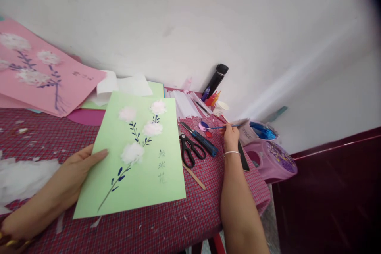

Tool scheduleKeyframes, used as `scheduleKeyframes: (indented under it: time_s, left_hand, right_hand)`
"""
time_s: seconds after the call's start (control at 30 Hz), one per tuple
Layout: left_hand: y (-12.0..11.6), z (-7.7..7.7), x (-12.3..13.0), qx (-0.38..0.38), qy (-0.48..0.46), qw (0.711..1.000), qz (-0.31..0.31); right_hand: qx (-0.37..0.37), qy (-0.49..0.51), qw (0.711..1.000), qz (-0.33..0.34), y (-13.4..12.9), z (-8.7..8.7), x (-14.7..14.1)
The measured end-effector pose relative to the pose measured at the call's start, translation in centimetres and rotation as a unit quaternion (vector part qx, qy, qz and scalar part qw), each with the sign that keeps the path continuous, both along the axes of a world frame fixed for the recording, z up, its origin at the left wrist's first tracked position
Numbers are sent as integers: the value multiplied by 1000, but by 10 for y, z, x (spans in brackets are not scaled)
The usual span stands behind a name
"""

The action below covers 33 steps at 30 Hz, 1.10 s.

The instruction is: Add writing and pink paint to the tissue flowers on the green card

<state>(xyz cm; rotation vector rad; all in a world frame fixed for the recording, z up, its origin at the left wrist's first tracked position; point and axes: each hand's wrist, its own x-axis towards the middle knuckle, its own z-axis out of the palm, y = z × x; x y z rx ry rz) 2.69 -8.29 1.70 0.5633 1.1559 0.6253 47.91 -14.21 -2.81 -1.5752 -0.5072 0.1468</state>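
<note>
My left hand [79,166] pinches the left edge of a light green sheet of paper [166,147], thumb on top. Fluffy white-pink flowers, dark blue leaves, a thin stem and handwritten characters cover the sheet, which is tilted above the table. Out to the right, my right hand [230,135] is closed around a thin blue paintbrush [217,127]. The brush tip reaches the paint palette [204,126], where pink, dark blue and red paint show. Close to that hand lie a blue utility knife [202,141] and black-handled scissors [190,151].
Pink sheets with similar flowers [68,87] lie at the left, above shredded white paper [24,178]. Paint bottles [212,99] and a black cylinder [217,77] stand by the wall. A wooden stick [195,176] lies near the scissors. A pink bin [276,162] is beyond the table's right edge.
</note>
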Motion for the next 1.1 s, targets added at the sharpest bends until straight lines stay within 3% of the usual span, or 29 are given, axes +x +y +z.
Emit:
scheduleKeyframes:
  time_s: [0.17, 0.33, 0.47, 0.6, 0.73, 0.87, 1.1]
  left_hand:
    - [-1, -3, -3, 20, -8, 1000, -20]
    - [0, -15, -5, 60, -8, 997, -37]
    - [-5, -21, -3, 123, -24, 991, -44]
    - [-6, -24, -4, 178, -43, 982, -43]
    - [-7, -26, -6, 197, -51, 978, -45]
    - [-8, -27, -7, 199, -54, 977, -57]
    - [-8, -29, -7, 214, -31, 974, -72]
  right_hand:
    - [27, 74, 997, -10, 4, 0, -8]
    - [75, 140, 987, -30, 0, 17, -12]
    - [110, 187, 975, 42, 3, 36, -39]
    - [151, 197, 953, 175, 8, 49, -97]
    - [144, 139, 937, 287, 7, 50, -153]
    - [138, 122, 935, 303, 6, 48, -175]
    - [114, 96, 941, 304, 9, 40, -177]
